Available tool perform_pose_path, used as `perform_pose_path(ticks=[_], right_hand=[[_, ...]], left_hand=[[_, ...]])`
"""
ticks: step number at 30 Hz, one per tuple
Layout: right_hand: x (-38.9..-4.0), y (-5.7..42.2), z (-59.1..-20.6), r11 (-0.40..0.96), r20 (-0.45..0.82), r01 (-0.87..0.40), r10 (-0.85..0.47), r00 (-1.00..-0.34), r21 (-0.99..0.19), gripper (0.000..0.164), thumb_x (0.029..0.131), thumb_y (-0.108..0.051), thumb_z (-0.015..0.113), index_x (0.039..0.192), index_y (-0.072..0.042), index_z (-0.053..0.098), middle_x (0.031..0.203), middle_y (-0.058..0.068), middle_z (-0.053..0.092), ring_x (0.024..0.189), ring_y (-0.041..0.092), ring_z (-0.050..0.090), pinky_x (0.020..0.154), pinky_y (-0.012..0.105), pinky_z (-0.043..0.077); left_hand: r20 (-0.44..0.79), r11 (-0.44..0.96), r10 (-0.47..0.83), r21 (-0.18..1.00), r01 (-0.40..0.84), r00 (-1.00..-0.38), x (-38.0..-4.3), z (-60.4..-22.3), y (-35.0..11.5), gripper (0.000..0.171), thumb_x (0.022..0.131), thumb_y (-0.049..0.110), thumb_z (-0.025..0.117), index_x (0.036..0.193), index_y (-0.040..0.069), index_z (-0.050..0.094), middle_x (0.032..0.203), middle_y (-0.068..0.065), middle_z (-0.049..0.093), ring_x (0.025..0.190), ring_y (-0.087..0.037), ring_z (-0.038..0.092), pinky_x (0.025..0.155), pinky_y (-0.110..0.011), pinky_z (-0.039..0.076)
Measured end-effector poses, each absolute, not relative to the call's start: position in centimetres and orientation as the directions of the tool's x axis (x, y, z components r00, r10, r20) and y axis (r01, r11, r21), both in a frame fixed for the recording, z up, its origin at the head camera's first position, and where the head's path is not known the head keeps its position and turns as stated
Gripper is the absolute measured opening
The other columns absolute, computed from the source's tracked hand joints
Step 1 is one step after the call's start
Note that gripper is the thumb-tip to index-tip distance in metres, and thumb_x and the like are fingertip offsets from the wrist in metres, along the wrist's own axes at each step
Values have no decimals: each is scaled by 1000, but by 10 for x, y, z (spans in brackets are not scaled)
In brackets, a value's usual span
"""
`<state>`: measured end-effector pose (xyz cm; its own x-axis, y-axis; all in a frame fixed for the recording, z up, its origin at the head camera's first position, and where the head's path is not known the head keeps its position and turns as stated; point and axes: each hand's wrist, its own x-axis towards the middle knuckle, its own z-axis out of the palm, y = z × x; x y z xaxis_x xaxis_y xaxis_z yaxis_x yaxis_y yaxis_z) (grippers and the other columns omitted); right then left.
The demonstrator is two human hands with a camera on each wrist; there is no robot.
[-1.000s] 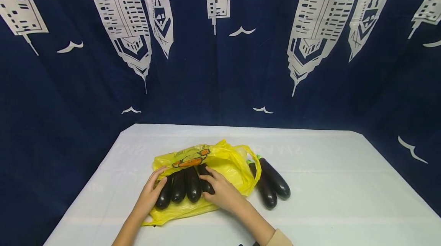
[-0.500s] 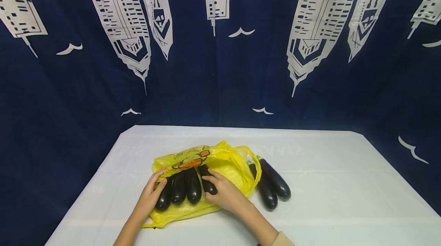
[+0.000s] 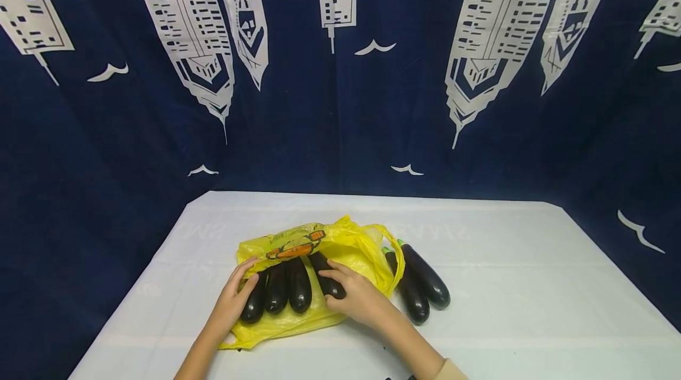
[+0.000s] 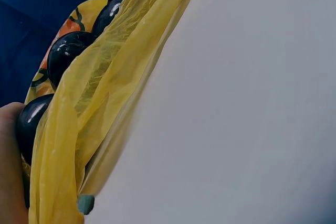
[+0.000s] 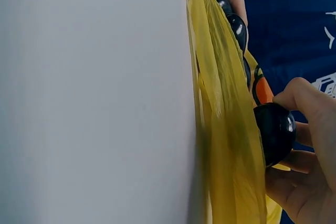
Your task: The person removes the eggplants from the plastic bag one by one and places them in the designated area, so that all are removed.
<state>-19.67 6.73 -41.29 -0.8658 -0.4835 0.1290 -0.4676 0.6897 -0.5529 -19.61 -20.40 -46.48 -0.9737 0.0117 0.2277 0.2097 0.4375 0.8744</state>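
A yellow plastic bag (image 3: 287, 325) lies on its side, its mouth facing me. Within its mouth are dark eggplants, blunt ends towards me. Against the leftmost eggplant (image 3: 252, 306) rests my left hand (image 3: 231, 297), thumb along it and fingers reaching to the bag's upper edge. Two eggplants (image 3: 300, 297) lie side by side in the middle. My right hand (image 3: 359, 298) grips the rightmost eggplant (image 3: 334, 290), which slants away from the others. The right wrist view shows thumb and fingers around this eggplant's end (image 5: 277, 134). The bag's upper flap hides the far ends.
Two more eggplants (image 3: 427, 276) with green stem ends lie to the right of the bag, beside its handle loop (image 3: 396, 262). Everything sits on a white table (image 3: 532, 285). Behind it hangs a dark blue curtain (image 3: 340, 132) with white building prints.
The right hand has moved to the right with the rightmost eggplant, widening the gap to the middle ones. The left hand and the bag stay nearly as they were.
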Motion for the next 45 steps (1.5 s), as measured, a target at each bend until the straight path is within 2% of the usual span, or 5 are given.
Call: perform_pose_path(ticks=[6, 11, 16, 22, 45], right_hand=[[-191, 73, -408, 695, 145, -496, -500, -854, -520, 48, 81, -28, 59, 127, -18, 54, 142, 6, 41, 121, 27, 50, 90, 39, 49], [-186, 79, -407, 694, 143, -499, -505, -851, -519, 47, 81, -26, 58, 128, -20, 53, 142, 5, 41, 100, 17, 56, 67, 22, 43], [-182, 84, -407, 684, 147, -497, -504, -851, -534, 47, 82, -24, 57, 129, -19, 52, 143, 6, 39, 79, 10, 55, 54, 16, 40], [-177, 90, -405, 661, 147, -479, -493, -857, -578, 48, 82, -20, 56, 130, -19, 51, 145, 5, 37, 38, 0, 27, 40, 15, 33], [-155, 115, -405, 660, 358, -529, -391, -848, -533, 46, 79, -6, 59, 125, -13, 56, 140, 9, 43, 37, -10, 16, 37, 11, 33]], left_hand=[[224, 428, 11, 880, 207, -975, -197, -465, -203, 39, 96, 28, 44, 132, 12, 44, 145, -11, 32, 137, -33, 22, 104, -61, 23], [213, 430, 13, 881, 198, -977, -196, -465, -203, 40, 96, 29, 44, 133, 13, 43, 146, -11, 31, 137, -34, 21, 104, -62, 23], [211, 431, 6, 881, 193, -977, -196, -465, -204, 40, 96, 29, 44, 133, 13, 43, 146, -11, 32, 137, -34, 21, 104, -61, 23], [213, 429, 10, 882, 197, -977, -196, -465, -203, 40, 96, 29, 44, 133, 13, 43, 146, -11, 31, 137, -34, 21, 104, -61, 24], [215, 427, 13, 882, 200, -977, -197, -465, -204, 40, 96, 30, 44, 133, 13, 43, 146, -11, 31, 137, -35, 20, 104, -63, 19]])
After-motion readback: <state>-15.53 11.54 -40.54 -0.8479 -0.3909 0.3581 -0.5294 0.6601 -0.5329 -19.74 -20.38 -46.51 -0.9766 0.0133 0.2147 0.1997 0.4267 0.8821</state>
